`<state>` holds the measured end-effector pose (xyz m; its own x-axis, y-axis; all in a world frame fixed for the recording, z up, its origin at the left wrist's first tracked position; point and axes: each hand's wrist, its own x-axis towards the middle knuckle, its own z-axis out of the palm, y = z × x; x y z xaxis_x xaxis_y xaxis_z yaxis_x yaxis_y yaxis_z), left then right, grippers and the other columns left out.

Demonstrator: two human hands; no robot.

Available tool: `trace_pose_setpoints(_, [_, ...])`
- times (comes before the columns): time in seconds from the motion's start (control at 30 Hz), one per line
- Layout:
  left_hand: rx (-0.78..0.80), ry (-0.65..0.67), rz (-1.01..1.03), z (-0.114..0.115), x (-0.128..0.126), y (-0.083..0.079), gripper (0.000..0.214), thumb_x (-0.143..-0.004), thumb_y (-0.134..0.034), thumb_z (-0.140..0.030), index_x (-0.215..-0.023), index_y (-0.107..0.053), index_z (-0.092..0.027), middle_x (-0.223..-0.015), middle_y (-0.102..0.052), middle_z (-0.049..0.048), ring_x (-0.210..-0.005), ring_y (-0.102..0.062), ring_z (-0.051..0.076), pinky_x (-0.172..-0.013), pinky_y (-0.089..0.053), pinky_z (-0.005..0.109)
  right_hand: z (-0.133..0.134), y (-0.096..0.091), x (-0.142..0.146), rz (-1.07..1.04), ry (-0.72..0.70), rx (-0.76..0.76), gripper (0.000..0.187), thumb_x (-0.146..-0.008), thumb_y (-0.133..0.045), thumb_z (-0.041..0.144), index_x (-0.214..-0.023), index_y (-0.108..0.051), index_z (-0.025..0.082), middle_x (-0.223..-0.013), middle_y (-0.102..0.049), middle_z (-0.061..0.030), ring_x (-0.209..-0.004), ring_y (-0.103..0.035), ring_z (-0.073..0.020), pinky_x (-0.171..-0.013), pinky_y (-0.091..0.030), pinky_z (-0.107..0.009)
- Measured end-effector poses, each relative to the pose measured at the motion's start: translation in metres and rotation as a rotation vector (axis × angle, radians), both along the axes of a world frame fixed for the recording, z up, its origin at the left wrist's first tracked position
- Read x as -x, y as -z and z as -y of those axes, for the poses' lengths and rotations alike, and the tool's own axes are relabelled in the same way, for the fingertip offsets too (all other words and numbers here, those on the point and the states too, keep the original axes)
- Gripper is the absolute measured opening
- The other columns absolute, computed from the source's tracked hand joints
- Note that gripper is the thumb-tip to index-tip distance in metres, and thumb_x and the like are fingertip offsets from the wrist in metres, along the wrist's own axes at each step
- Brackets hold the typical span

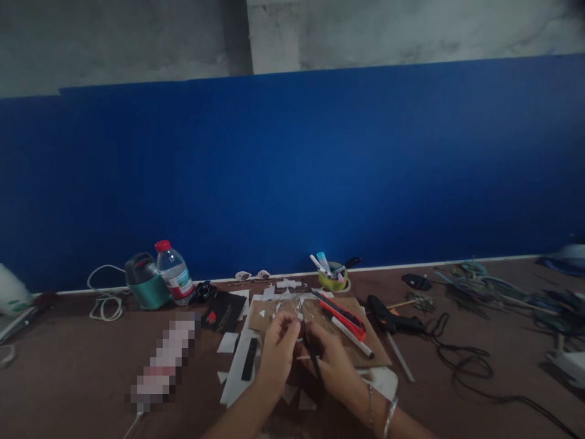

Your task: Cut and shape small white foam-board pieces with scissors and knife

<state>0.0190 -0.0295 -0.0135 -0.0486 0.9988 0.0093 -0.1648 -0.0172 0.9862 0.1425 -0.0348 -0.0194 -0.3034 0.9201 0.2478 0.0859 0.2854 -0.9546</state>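
One right hand [331, 360] has its fingers round one dark tool [312, 350] above the cardboard's [372, 344] near edge; one left hand [280, 347] pinches beside it, its hold unclear. One red knife [350, 320] and one pen [354, 338] lie along the cardboard's right side.

a white container [11, 294] is edge-cropped, and a pinkish object [165, 356] pixelated.

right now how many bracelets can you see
2, both just behind the right hand: a thin chain bracelet closer to it, and a wider silvery bangle further back. Any others beyond the picture's lower edge would be hidden.
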Motion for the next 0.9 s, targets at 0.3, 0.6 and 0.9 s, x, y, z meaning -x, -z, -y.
trace_pose_setpoints(0.3, [0.043, 0.015, 0.057, -0.0007, -0.0007, -0.0003, 0.028, -0.072, -0.063, -0.045, -0.074, -0.055, -0.019, -0.064, -0.054, -0.0038, -0.051, -0.048, 0.010, -0.050, -0.038, 0.021, -0.0021, 0.0025, -0.0001, -0.012, 0.002, -0.017, 0.033, -0.076, -0.063, 0.029, -0.105, -0.062, 0.013, -0.091, -0.068, -0.0078, -0.077, -0.059, -0.0207, -0.072, -0.049, -0.030])
trace_pose_setpoints(0.6, [-0.018, 0.024, 0.033, -0.0043, 0.0029, 0.0010, 0.025, -0.073, -0.063, -0.042, -0.076, -0.059, -0.017, -0.071, -0.061, 0.0011, -0.065, -0.055, 0.014, -0.063, -0.043, 0.024, -0.0012, 0.0040, 0.0001, 0.009, 0.013, 0.006, 0.028, -0.078, -0.062, 0.029, -0.101, -0.063, 0.014, -0.082, -0.066, -0.0044, -0.072, -0.057, -0.0182, -0.067, -0.047, -0.027])
trace_pose_setpoints(0.9, [-0.011, 0.036, 0.032, -0.0086, 0.0059, 0.0030, 0.026, -0.072, -0.064, -0.042, -0.075, -0.058, -0.017, -0.069, -0.059, 0.0007, -0.063, -0.053, 0.013, -0.061, -0.042, 0.023, -0.0015, 0.0047, -0.0002, 0.073, 0.044, 0.005, 0.014, -0.078, -0.059, 0.028, -0.080, -0.060, 0.014, -0.069, -0.059, -0.0004, -0.062, -0.050, -0.0139, -0.056, -0.039, -0.022])
